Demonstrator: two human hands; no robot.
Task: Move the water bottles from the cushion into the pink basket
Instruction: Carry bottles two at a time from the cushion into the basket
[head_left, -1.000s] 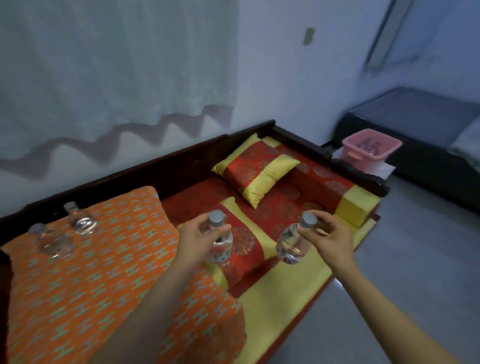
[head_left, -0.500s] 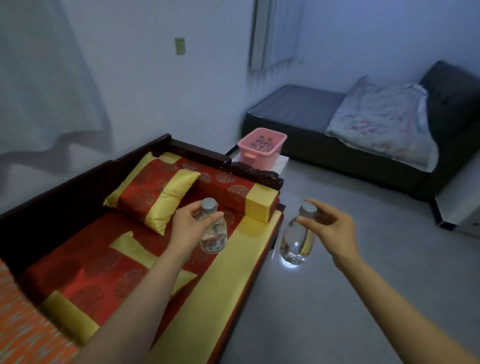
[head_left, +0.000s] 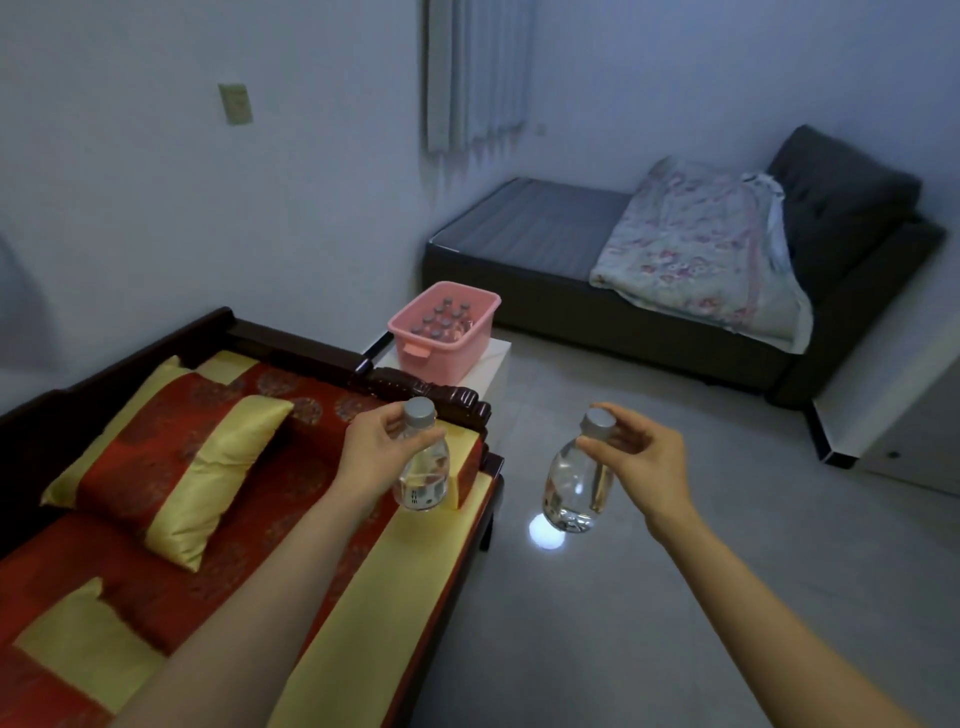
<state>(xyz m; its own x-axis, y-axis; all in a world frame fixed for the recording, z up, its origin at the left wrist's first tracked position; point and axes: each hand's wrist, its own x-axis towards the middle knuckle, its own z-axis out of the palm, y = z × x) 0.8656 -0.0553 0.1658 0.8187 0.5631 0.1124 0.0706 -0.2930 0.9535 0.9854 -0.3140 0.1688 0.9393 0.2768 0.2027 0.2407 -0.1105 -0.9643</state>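
My left hand (head_left: 371, 457) grips a small clear water bottle (head_left: 423, 467) with a grey cap, held upright over the right end of the wooden couch. My right hand (head_left: 641, 465) holds a second clear bottle (head_left: 574, 486) by its neck and cap, hanging above the grey floor. Ahead stands the pink basket (head_left: 447, 340) on a low white table (head_left: 491, 366), with several capped bottles standing inside it. The orange cushion is out of view.
The dark wooden couch (head_left: 291, 338) with red and yellow cushions and a pillow (head_left: 187, 467) fills the left. A dark grey sofa bed (head_left: 597, 291) with a floral blanket stands at the back right. A white cabinet edge (head_left: 893, 415) is at the right. Grey floor lies between.
The view has swung right and moved closer to the pink basket. Both hands still carry their bottles; the orange cushion with the remaining bottles has left the frame.
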